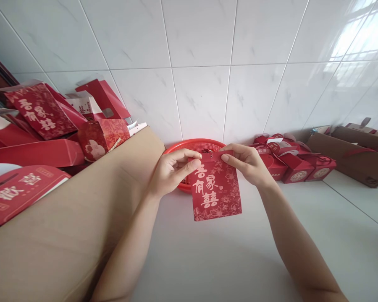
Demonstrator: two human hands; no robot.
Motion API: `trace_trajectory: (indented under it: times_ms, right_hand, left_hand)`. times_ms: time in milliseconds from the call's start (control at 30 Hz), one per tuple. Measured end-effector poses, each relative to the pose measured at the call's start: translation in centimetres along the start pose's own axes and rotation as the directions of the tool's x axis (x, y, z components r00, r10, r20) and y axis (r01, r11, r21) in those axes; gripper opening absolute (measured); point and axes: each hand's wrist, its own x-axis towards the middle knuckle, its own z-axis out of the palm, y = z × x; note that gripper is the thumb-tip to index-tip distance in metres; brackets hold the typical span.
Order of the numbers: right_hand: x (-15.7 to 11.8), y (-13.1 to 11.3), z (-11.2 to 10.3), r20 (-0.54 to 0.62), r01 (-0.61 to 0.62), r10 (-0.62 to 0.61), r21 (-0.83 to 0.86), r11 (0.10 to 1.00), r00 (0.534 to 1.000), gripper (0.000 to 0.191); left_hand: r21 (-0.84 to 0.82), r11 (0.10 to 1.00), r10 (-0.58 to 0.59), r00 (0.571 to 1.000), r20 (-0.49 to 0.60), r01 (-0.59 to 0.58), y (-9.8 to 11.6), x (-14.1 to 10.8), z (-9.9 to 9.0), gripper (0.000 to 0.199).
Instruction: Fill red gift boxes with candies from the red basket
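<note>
A red paper gift bag [216, 188] with white Chinese characters and a floral print hangs upright between my hands, above the white surface. My left hand [174, 170] pinches its top left corner between thumb and fingers. At the top right corner, my right hand [244, 161] grips the folded-looking top edge the same way. A small hole shows near the middle of that edge. Behind the bag stands a red plastic basket [189, 144], partly hidden by the bag and my hands; small red items lie inside it.
A large cardboard box [113, 184] filled with red gift boxes and bags [44, 109] stands along the left. Several small red boxes [299, 167] sit by the tiled wall [201, 96] at right. Farther right is another cardboard box [349, 157].
</note>
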Motion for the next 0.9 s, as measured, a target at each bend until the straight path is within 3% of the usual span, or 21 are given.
trace_trajectory:
  times_ms: [133,233,500,767,900]
  right_hand:
    - [0.0,0.0,-0.1,-0.005,0.025,-0.025,0.019,1.000,1.000,0.024]
    - [0.1,0.0,-0.1,-0.006,0.021,-0.021,0.018,1.000,1.000,0.025]
    - [0.0,0.2,-0.4,0.063,-0.061,0.060,0.014,0.998,0.996,0.029]
    - [0.1,0.3,-0.8,0.085,-0.029,0.035,-0.073,0.997,0.996,0.032]
    - [-0.1,0.0,-1.3,0.047,0.038,-0.029,-0.198,0.979,0.998,0.032]
  left_hand:
    - [-0.030,0.998,-0.060,0.998,-0.034,0.059,0.2,0.0,0.2,0.035]
    - [-0.082,0.989,-0.123,0.992,0.007,0.124,0.2,0.1,0.3,0.037]
    - [0.000,0.998,-0.062,0.998,-0.007,0.062,0.3,0.1,0.3,0.026]
    - [0.008,0.999,-0.031,0.999,-0.015,0.032,0.2,0.2,0.5,0.025]
    - [-0.017,0.998,-0.053,0.998,0.025,0.053,0.1,0.2,0.6,0.029]
